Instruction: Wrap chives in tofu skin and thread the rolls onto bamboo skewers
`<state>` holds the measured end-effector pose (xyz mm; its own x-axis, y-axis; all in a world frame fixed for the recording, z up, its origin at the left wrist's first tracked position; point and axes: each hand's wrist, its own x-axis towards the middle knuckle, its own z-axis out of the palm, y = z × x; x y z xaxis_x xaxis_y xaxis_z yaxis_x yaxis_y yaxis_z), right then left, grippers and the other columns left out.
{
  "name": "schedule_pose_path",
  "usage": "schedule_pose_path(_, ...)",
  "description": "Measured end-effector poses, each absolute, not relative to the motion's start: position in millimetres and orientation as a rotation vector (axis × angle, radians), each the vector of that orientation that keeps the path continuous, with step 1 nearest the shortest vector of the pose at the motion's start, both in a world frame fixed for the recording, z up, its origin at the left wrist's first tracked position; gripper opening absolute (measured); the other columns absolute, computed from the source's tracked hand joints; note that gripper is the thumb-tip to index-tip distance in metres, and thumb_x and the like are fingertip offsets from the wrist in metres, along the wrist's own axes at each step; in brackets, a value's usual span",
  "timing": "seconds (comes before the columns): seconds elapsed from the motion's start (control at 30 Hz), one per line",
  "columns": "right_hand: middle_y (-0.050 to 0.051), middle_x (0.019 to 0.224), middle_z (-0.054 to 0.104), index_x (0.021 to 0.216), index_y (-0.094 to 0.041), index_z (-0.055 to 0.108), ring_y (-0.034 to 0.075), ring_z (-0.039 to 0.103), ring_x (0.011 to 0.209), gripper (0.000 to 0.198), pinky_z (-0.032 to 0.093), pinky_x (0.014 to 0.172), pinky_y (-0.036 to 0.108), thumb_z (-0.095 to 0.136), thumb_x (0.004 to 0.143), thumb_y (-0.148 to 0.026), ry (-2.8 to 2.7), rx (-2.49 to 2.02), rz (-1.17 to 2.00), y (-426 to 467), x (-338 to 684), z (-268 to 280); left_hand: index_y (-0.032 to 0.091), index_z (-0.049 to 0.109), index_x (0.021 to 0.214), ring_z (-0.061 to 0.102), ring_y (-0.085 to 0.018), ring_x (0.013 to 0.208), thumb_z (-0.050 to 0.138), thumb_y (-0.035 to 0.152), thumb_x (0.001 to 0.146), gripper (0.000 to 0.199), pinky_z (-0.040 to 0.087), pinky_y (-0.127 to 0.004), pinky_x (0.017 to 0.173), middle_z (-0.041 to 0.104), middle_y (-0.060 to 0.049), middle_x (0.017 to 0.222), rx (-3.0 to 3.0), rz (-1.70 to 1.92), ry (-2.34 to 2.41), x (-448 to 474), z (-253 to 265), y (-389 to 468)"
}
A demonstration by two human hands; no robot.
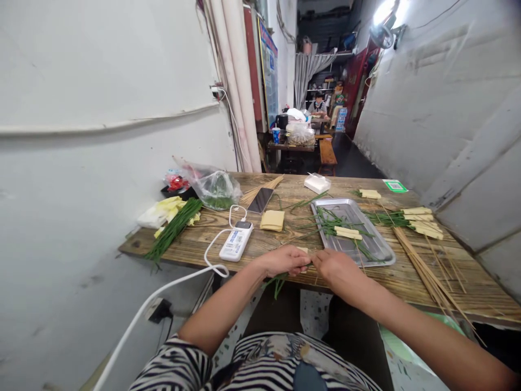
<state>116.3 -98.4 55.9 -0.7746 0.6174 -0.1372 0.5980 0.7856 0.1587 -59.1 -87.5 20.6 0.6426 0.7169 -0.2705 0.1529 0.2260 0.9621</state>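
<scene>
At the table's near edge, my left hand is closed round a few green chives, whose loose ends hang below the fingers. My right hand meets it fingertip to fingertip in a pinch; what it grips is hidden. Part of a pale tofu sheet shows just behind the hands. A stack of yellowish tofu sheets lies beyond my left hand. To the right, a metal tray carries loose chives and a tofu roll wrapped round chives.
Several finished rolls and long bamboo skewers lie on the right. On the left are a chive bundle, a plastic bag, a cabled power bank and a phone. A tissue pack sits behind. Another person sits far back.
</scene>
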Motion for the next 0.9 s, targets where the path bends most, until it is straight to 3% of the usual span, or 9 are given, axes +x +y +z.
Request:
schedule_pose_path(0.27, 0.009, 0.08, 0.065, 0.082, -0.012, 0.066, 0.017, 0.059, 0.076, 0.023, 0.037, 0.065, 0.026, 0.045, 0.082, -0.003, 2.881, 1.096, -0.072, -79.9, 131.3, 54.0, 0.015, 0.05, 0.069, 0.03, -0.008, 0.051, 0.048, 0.049, 0.087, 0.039, 0.025, -0.021, 0.049, 0.036, 0.006, 0.057, 1.729, 0.345, 0.853, -77.6, 27.3, -89.8)
schedule_pose_path(0.47, 0.009, 0.077, 0.066, 0.076, -0.013, 0.064, 0.016, 0.059, 0.073, 0.027, 0.033, 0.064, 0.026, 0.042, 0.089, -0.01, 2.911, 1.152, -0.066, -71.7, 135.4, 50.1, 0.015, 0.062, 0.101, 0.048, -0.014, 0.072, 0.039, 0.034, 0.092, 0.031, 0.037, -0.021, 0.067, 0.059, -0.001, 0.079, 2.065, 0.475, 0.909, -82.0, 30.4, -95.2)
schedule_pose_path(0.6, 0.008, 0.08, 0.066, 0.079, -0.014, 0.065, 0.016, 0.06, 0.074, 0.027, 0.032, 0.064, 0.025, 0.04, 0.093, -0.015, 2.898, 1.232, -0.055, -69.6, 137.3, 49.2, 0.015, 0.063, 0.1, 0.052, -0.016, 0.075, 0.04, 0.036, 0.093, 0.032, 0.039, -0.024, 0.071, 0.061, -0.003, 0.078, 2.105, 0.564, 0.988, -90.0, 23.7, -97.5)
schedule_pose_path(0.77, 0.008, 0.08, 0.066, 0.08, -0.014, 0.064, 0.017, 0.06, 0.077, 0.03, 0.033, 0.066, 0.025, 0.038, 0.095, -0.018, 2.891, 1.289, -0.015, -69.7, 136.2, 53.5, 0.014, 0.062, 0.081, 0.046, -0.013, 0.062, 0.033, 0.04, 0.095, 0.041, 0.036, -0.022, 0.062, 0.051, 0.001, 0.064, 2.074, 0.597, 1.146, -98.9, 15.9, -98.1)
schedule_pose_path(0.9, 0.007, 0.081, 0.067, 0.081, -0.014, 0.065, 0.017, 0.062, 0.078, 0.029, 0.034, 0.067, 0.025, 0.039, 0.094, -0.019, 2.853, 1.381, 0.009, -71.9, 131.1, 56.6, 0.014, 0.059, 0.089, 0.047, -0.013, 0.065, 0.03, 0.043, 0.095, 0.041, 0.037, -0.023, 0.063, 0.051, 0.001, 0.067, 1.995, 0.7, 1.249, -95.2, 13.5, -99.9)
